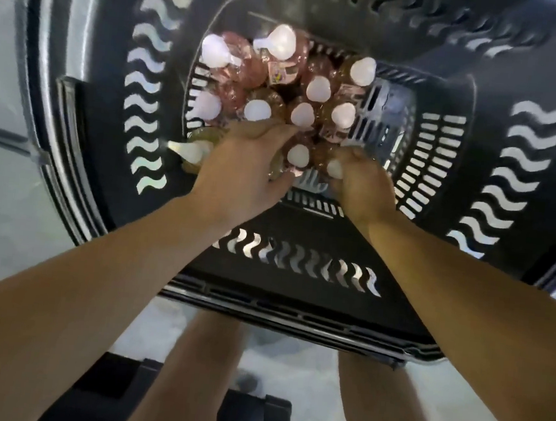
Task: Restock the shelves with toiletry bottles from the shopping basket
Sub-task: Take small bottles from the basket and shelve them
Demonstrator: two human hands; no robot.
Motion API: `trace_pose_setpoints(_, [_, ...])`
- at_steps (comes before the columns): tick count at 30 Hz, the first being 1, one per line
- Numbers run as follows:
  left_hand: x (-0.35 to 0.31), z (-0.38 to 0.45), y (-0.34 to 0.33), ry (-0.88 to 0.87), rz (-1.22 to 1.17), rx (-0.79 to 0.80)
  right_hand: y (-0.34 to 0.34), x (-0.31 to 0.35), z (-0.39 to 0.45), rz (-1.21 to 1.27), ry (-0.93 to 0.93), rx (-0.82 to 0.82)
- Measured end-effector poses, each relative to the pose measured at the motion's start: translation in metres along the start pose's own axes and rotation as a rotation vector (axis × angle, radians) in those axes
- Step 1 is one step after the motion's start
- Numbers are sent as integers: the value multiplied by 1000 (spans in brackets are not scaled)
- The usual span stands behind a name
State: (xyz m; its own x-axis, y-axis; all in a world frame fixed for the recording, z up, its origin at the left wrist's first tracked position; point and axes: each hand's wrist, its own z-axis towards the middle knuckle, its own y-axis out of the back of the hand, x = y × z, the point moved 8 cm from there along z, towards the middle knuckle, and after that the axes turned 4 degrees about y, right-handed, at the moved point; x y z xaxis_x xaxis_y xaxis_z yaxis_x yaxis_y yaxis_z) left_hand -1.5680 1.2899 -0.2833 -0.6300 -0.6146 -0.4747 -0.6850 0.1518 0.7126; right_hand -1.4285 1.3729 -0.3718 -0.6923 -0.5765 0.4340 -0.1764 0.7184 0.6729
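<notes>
I look straight down into a deep black shopping basket (305, 233). Several pump bottles with white tops stand packed on its floor, pink ones (239, 67) at the back left and amber ones (347, 91) toward the right. My left hand (240, 162) reaches in over the near left bottles, fingers spread across an amber bottle (202, 138) whose white pump points left. My right hand (361, 181) is curled round the white pump of an amber bottle (321, 156) at the near middle. Between my hands stands a pink bottle (298, 156).
The basket's walls carry wavy slots and its right floor (384, 118) is bare grid. It stands on a pale floor (2, 234). My legs and a dark object (253, 415) show below the near rim.
</notes>
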Motion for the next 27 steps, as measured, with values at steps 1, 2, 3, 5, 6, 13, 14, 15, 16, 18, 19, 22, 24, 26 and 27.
trace_pose_setpoints(1, [-5,3,-2,-6,10,9,5,-5,-3,11,-14,-7])
trace_pose_setpoints(2, [-11,8,-3,-9,23,20,9,-9,-8,26,-32,-5])
trace_pose_setpoints(3, [-17,13,-5,-10,37,24,14,-13,-13,39,-48,2])
trace_pose_setpoints(5, [-30,27,-8,-17,63,15,26,-21,-27,48,-75,-13])
trace_pose_setpoints(6, [-37,36,-11,-25,70,8,34,-25,-34,48,-82,-42])
trace_pose_setpoints(13, [-51,94,-57,5,373,32,48,-58,-44,-6,-168,-53])
trace_pose_setpoints(14, [-48,99,-63,23,418,38,50,-61,-44,6,-184,-90])
trace_pose_setpoints(15, [-46,103,-68,33,452,42,52,-63,-45,23,-192,-125])
trace_pose_setpoints(16, [-44,106,-71,37,472,39,53,-64,-45,39,-192,-148])
trace_pose_setpoints(18, [-45,108,-73,39,494,16,52,-65,-46,56,-192,-165])
trace_pose_setpoints(19, [-46,108,-72,41,500,-1,53,-65,-47,59,-190,-174])
trace_pose_setpoints(22, [-54,98,-60,45,482,-29,58,-62,-54,74,-193,-192])
trace_pose_setpoints(24, [-62,84,-43,44,444,-31,69,-55,-65,71,-213,-186])
trace_pose_setpoints(26, [-77,67,-19,20,402,-47,90,-44,-80,82,-224,-209])
trace_pose_setpoints(27, [-86,58,-4,1,380,-67,103,-37,-89,99,-233,-224])
